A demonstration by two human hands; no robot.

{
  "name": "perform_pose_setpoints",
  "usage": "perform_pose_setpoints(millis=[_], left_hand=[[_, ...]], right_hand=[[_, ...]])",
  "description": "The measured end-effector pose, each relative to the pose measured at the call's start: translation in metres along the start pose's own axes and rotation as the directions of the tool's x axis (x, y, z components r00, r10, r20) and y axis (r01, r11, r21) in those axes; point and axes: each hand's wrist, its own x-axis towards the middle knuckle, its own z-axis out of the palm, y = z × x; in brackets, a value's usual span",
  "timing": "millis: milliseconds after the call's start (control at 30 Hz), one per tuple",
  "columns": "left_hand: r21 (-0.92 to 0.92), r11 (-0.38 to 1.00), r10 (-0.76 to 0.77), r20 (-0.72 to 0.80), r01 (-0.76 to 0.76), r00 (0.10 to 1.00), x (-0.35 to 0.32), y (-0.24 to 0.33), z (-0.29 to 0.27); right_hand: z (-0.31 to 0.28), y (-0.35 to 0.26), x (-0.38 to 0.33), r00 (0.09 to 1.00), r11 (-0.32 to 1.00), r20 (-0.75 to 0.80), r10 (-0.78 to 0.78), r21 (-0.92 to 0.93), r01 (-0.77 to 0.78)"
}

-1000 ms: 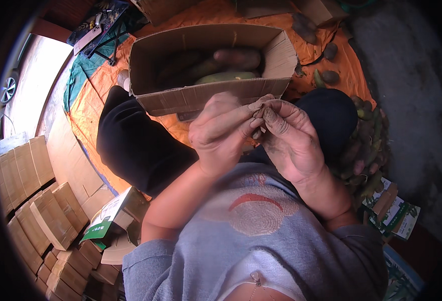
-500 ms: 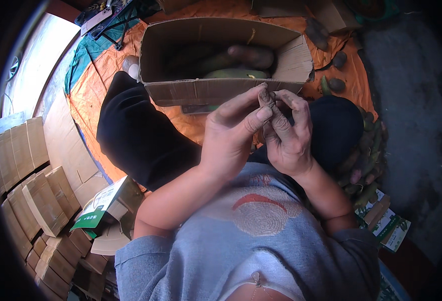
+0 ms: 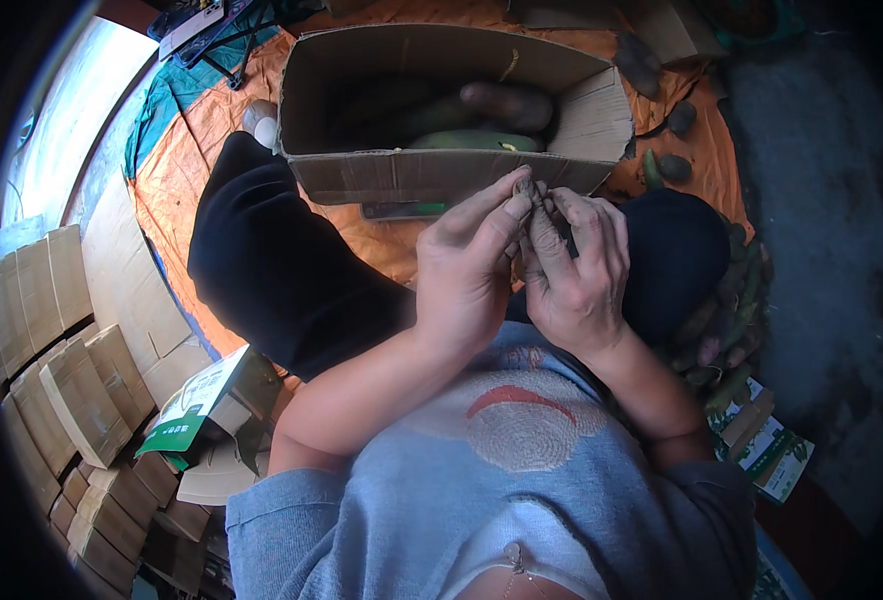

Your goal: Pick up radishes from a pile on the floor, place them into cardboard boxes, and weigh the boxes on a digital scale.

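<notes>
My left hand (image 3: 468, 262) and my right hand (image 3: 579, 275) meet in front of my chest, fingertips pressed together in a pinch. Dark soil coats the fingers. If anything small is between them, the fingers hide it. Just beyond the hands stands an open cardboard box (image 3: 351, 176). Inside it lie a purplish-brown long vegetable (image 3: 509, 106), a pale green one (image 3: 473, 140) and darker ones in shadow. Neither hand reaches into the box.
An orange tarp (image 3: 201, 180) lies beneath the box. Several dark round vegetables (image 3: 674, 168) sit at the right, above a heap of long vegetables (image 3: 726, 345). Flattened cartons (image 3: 79, 400) are stacked at the left. A folding stool (image 3: 211, 45) stands at the far left.
The fingers have shifted slightly against each other, with the hands still together. The view has tilted a little, so the box appears slightly higher and farther right.
</notes>
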Motion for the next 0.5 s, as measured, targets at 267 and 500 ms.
perform_pose_setpoints(millis=[267,500], left_hand=[[-0.107,0.993,-0.06,-0.112,0.048,0.992,0.005,-0.01,-0.009],[-0.255,0.939,-0.275,-0.157,0.23,0.948,0.009,-0.015,-0.024]], right_hand=[[0.006,-0.009,-0.001,0.998,0.999,0.055,0.012,-0.038,-0.01],[0.017,-0.002,-0.015,0.991,0.998,0.134,-0.001,-0.057,0.009]])
